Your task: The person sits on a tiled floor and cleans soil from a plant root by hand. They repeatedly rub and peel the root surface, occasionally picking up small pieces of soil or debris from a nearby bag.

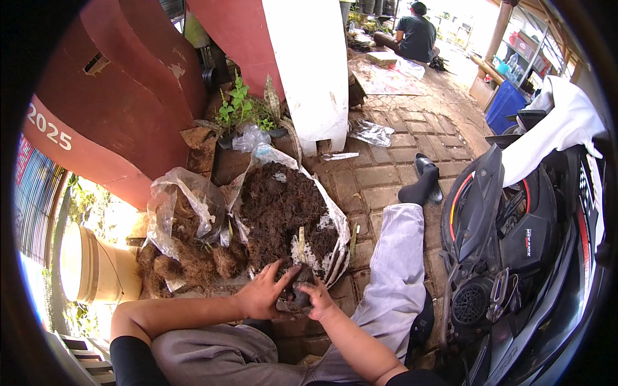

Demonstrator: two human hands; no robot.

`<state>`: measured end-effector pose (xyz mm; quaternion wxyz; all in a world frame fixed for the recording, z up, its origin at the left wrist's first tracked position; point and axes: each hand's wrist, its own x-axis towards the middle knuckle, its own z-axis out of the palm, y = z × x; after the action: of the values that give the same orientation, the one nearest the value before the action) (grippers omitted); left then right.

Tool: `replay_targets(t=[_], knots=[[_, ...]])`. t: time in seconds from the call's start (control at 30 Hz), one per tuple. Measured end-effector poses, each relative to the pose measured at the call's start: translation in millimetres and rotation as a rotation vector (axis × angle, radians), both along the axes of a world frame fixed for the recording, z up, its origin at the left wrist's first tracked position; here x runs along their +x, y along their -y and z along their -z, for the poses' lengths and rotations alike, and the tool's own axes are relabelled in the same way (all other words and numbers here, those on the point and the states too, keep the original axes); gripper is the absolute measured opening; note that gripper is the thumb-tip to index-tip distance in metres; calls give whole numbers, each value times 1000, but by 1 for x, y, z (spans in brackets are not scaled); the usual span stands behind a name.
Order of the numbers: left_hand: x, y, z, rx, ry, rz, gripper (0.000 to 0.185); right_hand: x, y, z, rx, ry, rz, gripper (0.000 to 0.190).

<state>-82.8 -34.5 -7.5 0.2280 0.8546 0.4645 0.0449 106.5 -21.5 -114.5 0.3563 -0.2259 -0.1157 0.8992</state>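
My left hand (268, 292) and my right hand (316, 299) close from both sides around a dark, rounded clump (302, 287), which looks like soil or a small dark pot. A pale stem (301, 241) stands up just beyond it; whether it grows from the clump cannot be told. Past my hands lies an opened white sack (344, 224) holding dark, fibrous soil (280, 202). To its left, a clear plastic bag (161, 212) holds brown fibre, and several brown fibrous clumps (224, 260) lie in front of it. My fingers are soiled.
A cream plastic bucket (96, 270) stands at the left. A motor scooter (512, 241) is close on the right, beside my outstretched leg. Red and white panels (309, 72) and green plants (236, 103) rise beyond the sack. A person (417, 36) sits farther off on the paving.
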Motion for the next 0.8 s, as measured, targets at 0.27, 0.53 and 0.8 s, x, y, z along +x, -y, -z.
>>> replay_targets(t=[0.27, 0.53, 0.8], knots=[[0, 0, 6, 36, 112, 26, 118, -14, 14, 14, 30, 65, -76, 48], [-6, -3, 6, 92, 171, 65, 117, -16, 16, 15, 131, 68, -48, 49], [1, -2, 3, 75, 259, -16, 115, -17, 13, 9, 165, 114, -36, 48]])
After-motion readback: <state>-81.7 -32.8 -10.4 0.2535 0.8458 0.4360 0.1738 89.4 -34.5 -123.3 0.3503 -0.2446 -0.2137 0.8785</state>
